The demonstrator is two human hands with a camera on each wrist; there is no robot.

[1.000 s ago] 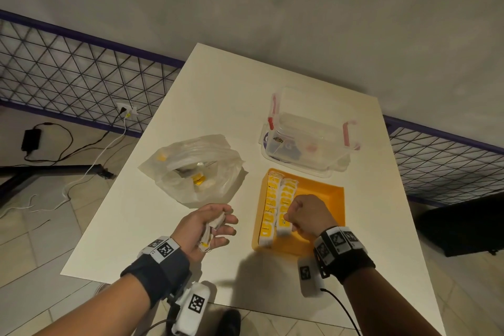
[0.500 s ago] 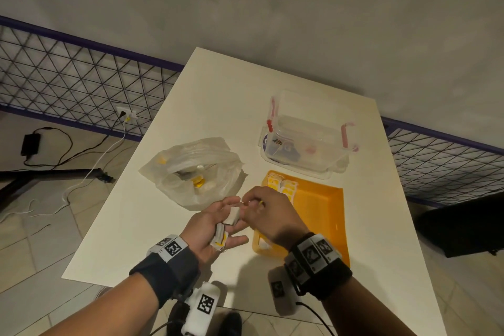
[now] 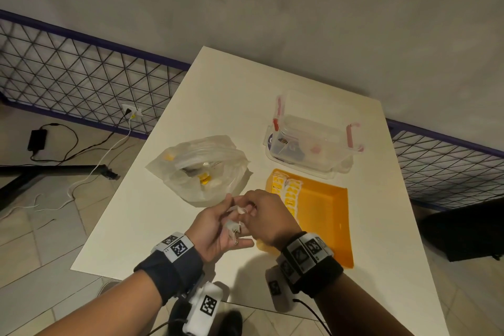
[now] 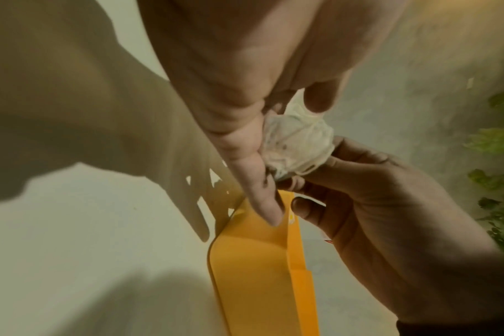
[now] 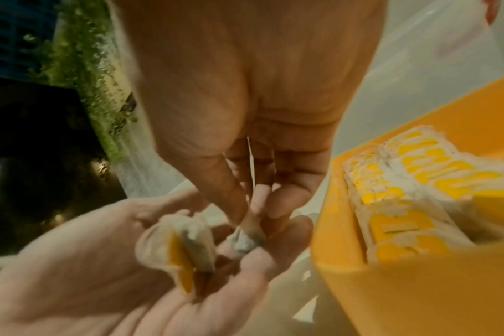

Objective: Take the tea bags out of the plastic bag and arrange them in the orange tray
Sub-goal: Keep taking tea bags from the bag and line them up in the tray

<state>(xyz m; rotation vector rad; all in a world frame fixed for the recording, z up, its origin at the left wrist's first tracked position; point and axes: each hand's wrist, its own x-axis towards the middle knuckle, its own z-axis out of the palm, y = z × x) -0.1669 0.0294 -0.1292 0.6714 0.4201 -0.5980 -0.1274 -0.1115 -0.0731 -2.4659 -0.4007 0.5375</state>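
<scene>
My left hand [image 3: 230, 226] is held palm up just left of the orange tray [image 3: 330, 215], fingers curled round a few white tea bags [image 5: 179, 245] with yellow tags. My right hand [image 3: 252, 207] reaches across from the tray side, and its thumb and fingers pinch one tea bag [image 5: 246, 237] lying in the left palm. The same crumpled bag [image 4: 298, 141] shows between both hands in the left wrist view. Rows of tea bags [image 3: 289, 194] stand along the tray's left side. The clear plastic bag [image 3: 199, 169] lies open beyond the left hand with tea bags inside.
A clear lidded box [image 3: 311, 142] with red clips stands behind the tray. The white table [image 3: 231, 106] ends close to my wrists. The tray's right half [image 3: 324, 226] is bare. Wire fencing and cables lie on the floor to the left.
My right hand left the tea bags in the tray, moved left to my left palm and pinched a tea bag there. My left hand shifted slightly right toward the tray.
</scene>
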